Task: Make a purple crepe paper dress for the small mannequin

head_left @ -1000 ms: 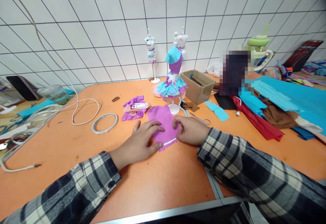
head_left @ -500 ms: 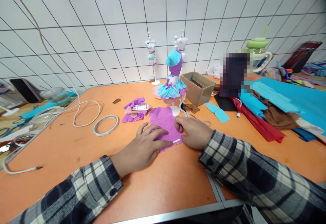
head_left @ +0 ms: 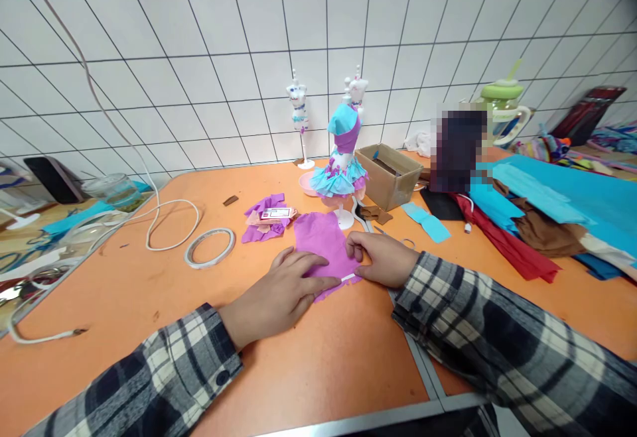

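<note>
A piece of purple crepe-like material [head_left: 321, 231] lies on the orange table in front of me. A narrow white strip of tape [head_left: 348, 278] runs along its near edge. My left hand [head_left: 279, 291] rests on the material's left side with fingers spread, its index fingertip at the strip's left end. At the strip's right end is the thumb of my right hand [head_left: 385, 258]. The other fingers of that hand are curled over the material's right edge. Just behind the material stands a small dress form [head_left: 343, 152] in a blue and purple outfit.
A tape roll [head_left: 210, 249] and purple scraps with a small packet [head_left: 279, 213] lie to the left. Behind are a cardboard box [head_left: 389, 178] and another dress form [head_left: 298, 109]. Scissors [head_left: 405, 241] lie beyond my right hand. Coloured sheets [head_left: 552, 225] are piled at right.
The view has tilted slightly, so everything sits a little lower in the picture. Both hands stay at the strip, with hardly any movement on the material.
</note>
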The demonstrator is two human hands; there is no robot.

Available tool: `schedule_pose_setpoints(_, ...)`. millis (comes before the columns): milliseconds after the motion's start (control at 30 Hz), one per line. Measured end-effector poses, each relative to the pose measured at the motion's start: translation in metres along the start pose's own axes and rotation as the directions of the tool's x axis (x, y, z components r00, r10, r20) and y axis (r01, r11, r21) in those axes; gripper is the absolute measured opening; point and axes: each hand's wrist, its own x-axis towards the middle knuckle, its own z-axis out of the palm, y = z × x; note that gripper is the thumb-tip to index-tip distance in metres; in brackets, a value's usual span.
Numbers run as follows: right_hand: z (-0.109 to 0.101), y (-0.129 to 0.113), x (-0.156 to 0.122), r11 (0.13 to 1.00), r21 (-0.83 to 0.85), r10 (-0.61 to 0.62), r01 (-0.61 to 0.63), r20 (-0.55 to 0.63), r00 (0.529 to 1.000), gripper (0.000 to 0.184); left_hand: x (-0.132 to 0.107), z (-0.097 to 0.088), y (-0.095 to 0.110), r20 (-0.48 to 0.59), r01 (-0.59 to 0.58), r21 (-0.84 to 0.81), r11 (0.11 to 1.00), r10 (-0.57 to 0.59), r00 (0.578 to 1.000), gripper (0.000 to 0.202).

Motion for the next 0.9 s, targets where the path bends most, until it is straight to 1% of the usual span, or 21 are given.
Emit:
schedule_pose_setpoints(67,-0.001,-0.001,0.000,1.000,0.021,-0.016,0.016,-0.030,0.999,0.027,0.000,-0.001,0.000,-0.006,-0.010,-0.020,1.000,0.010,1.000,0.046)
schedule_pose_setpoints(133,-0.001,-0.004,0.001,0.998,0.059,-0.026,0.031,-0.083,0.996,0.024,-0.001,-0.001,-0.001,-0.038,0.001,-0.066,0.998,-0.003,0.999,0.044)
schedule_pose_setpoints(200,0.001,-0.007,0.001,0.995,0.059,-0.075,0.083,-0.131,0.989,0.019,-0.001,-0.002,-0.002,-0.094,0.051,-0.133,0.990,-0.064,0.993,0.042)
schedule_pose_setpoints(233,0.002,-0.008,0.001,0.991,0.035,-0.126,0.131,-0.136,0.983,0.016,-0.002,-0.002,-0.004,-0.130,0.091,-0.174,0.981,-0.114,0.985,0.040)
schedule_pose_setpoints(267,0.004,-0.009,0.001,0.982,-0.001,-0.186,0.187,-0.122,0.975,0.013,-0.002,-0.003,-0.005,-0.168,0.135,-0.216,0.967,-0.173,0.970,0.038)
schedule_pose_setpoints(333,0.008,-0.011,0.000,0.958,-0.082,-0.279,0.274,-0.054,0.959,0.013,-0.003,-0.005,-0.008,-0.242,0.220,-0.294,0.930,-0.295,0.925,0.034)
schedule_pose_setpoints(367,0.010,-0.012,0.000,0.948,-0.115,-0.299,0.295,-0.017,0.954,0.015,-0.003,-0.007,-0.009,-0.266,0.259,-0.326,0.909,-0.351,0.898,0.031)
schedule_pose_setpoints(433,0.014,-0.013,-0.001,0.938,-0.164,-0.305,0.305,0.022,0.952,0.011,-0.004,-0.010,-0.011,-0.274,0.327,-0.376,0.867,-0.441,0.855,0.027)
schedule_pose_setpoints(500,0.016,-0.014,0.000,0.936,-0.175,-0.309,0.306,0.013,0.951,0.005,-0.005,-0.013,-0.011,-0.226,0.384,-0.411,0.827,-0.501,0.835,0.036)
schedule_pose_setpoints(567,0.015,-0.013,0.001,0.944,-0.142,-0.306,0.299,-0.036,0.951,0.005,-0.005,-0.016,-0.010,-0.126,0.421,-0.449,0.788,-0.523,0.843,0.047)
schedule_pose_setpoints(633,0.014,-0.012,0.003,0.963,-0.075,-0.264,0.258,-0.098,0.959,0.005,-0.005,-0.017,-0.008,-0.021,0.440,-0.489,0.753,-0.514,0.857,0.052)
schedule_pose_setpoints(667,0.013,-0.012,0.004,0.972,-0.045,-0.236,0.232,-0.125,0.964,0.005,-0.005,-0.017,-0.007,0.013,0.442,-0.516,0.734,-0.509,0.861,0.053)
schedule_pose_setpoints(733,0.012,-0.012,0.005,0.980,-0.012,-0.198,0.199,-0.161,0.967,0.003,-0.004,-0.018,-0.004,0.035,0.433,-0.577,0.692,-0.509,0.860,0.052)
schedule_pose_setpoints(767,0.012,-0.012,0.005,0.980,-0.012,-0.198,0.198,-0.172,0.965,0.003,-0.003,-0.018,-0.003,0.040,0.429,-0.606,0.669,-0.514,0.857,0.051)
schedule_pose_setpoints(900,0.013,-0.015,0.002,0.968,-0.056,-0.250,0.244,-0.194,0.948,0.006,-0.001,-0.017,0.000,0.107,0.447,-0.664,0.600,-0.516,0.850,0.051)
